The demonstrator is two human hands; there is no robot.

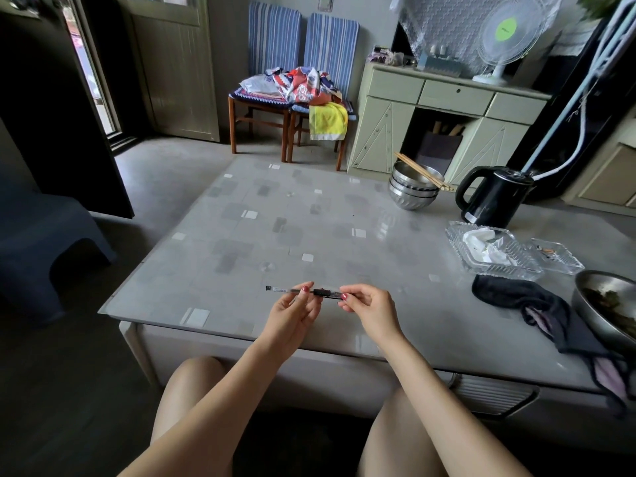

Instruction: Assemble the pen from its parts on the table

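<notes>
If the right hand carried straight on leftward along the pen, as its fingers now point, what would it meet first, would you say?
Most likely the left hand, which grips the same pen just beyond the right hand; only a short dark stretch of barrel separates their fingertips.

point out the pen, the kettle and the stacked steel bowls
pen (280, 289), head view, on the clear barrel left of the fingers
kettle (492, 201), head view, on the black body
stacked steel bowls (411, 194), head view, on the outer wall
</notes>
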